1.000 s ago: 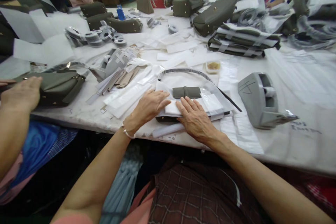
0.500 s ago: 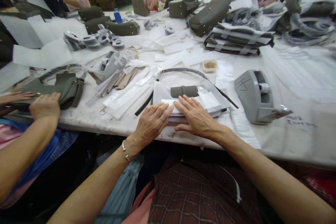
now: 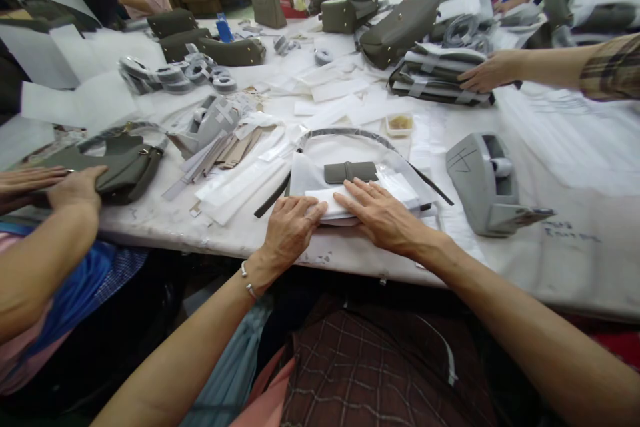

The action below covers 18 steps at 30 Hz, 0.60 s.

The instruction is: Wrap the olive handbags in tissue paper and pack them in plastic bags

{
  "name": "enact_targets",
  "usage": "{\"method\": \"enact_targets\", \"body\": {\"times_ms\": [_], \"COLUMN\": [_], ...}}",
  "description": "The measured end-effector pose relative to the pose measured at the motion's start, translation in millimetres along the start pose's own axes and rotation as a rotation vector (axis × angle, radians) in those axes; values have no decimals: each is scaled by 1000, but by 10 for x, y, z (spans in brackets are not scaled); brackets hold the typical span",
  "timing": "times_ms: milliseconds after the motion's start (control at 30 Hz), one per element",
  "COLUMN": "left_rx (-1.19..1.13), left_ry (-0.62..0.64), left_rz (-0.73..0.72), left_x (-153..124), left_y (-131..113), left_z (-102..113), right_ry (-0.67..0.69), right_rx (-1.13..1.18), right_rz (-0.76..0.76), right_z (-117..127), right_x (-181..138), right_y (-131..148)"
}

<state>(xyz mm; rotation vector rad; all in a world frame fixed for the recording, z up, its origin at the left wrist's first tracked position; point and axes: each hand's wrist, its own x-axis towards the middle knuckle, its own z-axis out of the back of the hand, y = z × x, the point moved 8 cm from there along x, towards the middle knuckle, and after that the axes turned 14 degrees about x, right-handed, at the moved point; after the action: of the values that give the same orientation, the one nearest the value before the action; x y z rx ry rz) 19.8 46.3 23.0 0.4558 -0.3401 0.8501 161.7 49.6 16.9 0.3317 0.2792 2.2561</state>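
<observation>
A handbag (image 3: pixel 310 177) wrapped in thin white sheet lies flat before me, its dark strap (image 3: pixel 345 132) arched over the far side. On top rests a small olive-grey flap piece (image 3: pixel 350 172), with folded white paper (image 3: pixel 397 190) below and beside it. My left hand (image 3: pixel 290 227) has its fingers bent over the near left edge of the wrapped handbag. Stretched flat across the folded paper are the fingers of my right hand (image 3: pixel 380 217); its thumb is hidden at the near edge.
A grey tape dispenser (image 3: pixel 475 180) stands at right, another (image 3: pixel 213 120) at left. Paper strips (image 3: pixel 240 187) lie left of the bag. A co-worker's hands (image 3: pixel 75 187) touch an olive bag (image 3: pixel 125 167). Another person's hand (image 3: pixel 490 71) touches stacked bags (image 3: pixel 435 73).
My right hand's thumb has gone from view at the near edge, and my left fingers are more bent. A plaid-sleeved arm has come in from the right to the stacked bags.
</observation>
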Motion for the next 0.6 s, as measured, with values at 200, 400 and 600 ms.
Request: {"method": "enact_targets", "body": {"times_ms": [200, 400, 600], "left_rx": [42, 30, 31], "left_ry": [-36, -50, -81], "left_rz": [-76, -60, -52], "left_x": [-3, 15, -4], "left_y": [-151, -145, -162], "left_z": [96, 79, 62], "right_ry": [-198, -94, -164], "right_rx": [-54, -90, -95], "right_rz": [6, 26, -14], "right_z": [-47, 164, 154], "right_x": [-78, -194, -390], "right_y": [-54, -166, -405]}}
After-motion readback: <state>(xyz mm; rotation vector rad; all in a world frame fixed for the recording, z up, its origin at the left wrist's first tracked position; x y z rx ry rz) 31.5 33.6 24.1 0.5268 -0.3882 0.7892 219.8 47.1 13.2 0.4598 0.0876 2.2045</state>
